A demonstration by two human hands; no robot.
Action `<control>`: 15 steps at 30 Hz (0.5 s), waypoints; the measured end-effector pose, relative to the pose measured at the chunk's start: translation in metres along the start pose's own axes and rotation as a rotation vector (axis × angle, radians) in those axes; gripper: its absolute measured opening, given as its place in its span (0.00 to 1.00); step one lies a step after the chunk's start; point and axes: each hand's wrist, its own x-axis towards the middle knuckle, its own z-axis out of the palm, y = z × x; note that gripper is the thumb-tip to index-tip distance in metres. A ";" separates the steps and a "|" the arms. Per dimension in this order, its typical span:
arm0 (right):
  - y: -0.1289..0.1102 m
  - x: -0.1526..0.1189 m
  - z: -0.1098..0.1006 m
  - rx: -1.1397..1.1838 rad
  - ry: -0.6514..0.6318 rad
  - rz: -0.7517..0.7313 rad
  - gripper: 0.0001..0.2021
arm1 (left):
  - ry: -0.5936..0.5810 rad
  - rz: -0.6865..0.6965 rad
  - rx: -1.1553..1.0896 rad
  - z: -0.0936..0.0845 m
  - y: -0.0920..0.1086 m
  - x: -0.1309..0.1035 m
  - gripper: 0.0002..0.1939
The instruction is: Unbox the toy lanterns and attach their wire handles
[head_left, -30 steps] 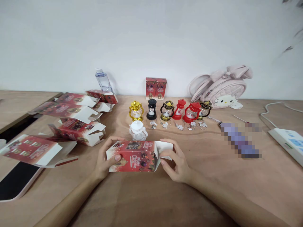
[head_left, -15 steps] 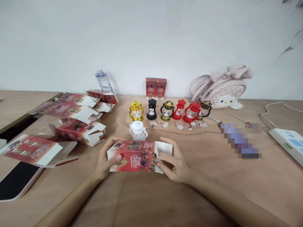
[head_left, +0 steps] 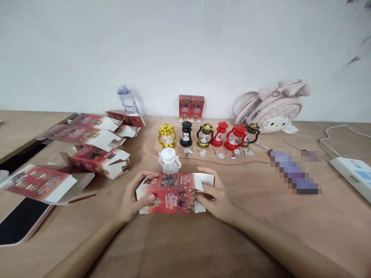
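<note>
A red printed box (head_left: 171,195) lies on its side between my hands, low in the middle of the view. My left hand (head_left: 135,199) grips its closed-looking left end, thumb on the front face. At the right end white flaps stand out, and my right hand (head_left: 217,199) holds that end with some fingertips inside the opening, partly hidden. Just behind the box stands a white lantern (head_left: 169,161). Farther back a row holds a gold lantern (head_left: 167,137), a black lantern (head_left: 186,134), a bronze lantern (head_left: 205,136) and red lanterns (head_left: 235,138).
Several unfolded red boxes (head_left: 84,135) pile up at the left, beside a dark-screened phone (head_left: 23,220). Two upright boxes (head_left: 191,109), a bottle (head_left: 126,98) and a pink bag (head_left: 275,110) stand by the wall. A white power strip (head_left: 353,177) lies at the right.
The box has shifted slightly right and toward me, with both hands moving along. My right hand's fingers reach a little farther into the box opening.
</note>
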 end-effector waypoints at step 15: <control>0.014 0.004 0.002 0.357 0.009 0.411 0.04 | -0.068 0.476 0.308 0.012 0.010 -0.006 0.25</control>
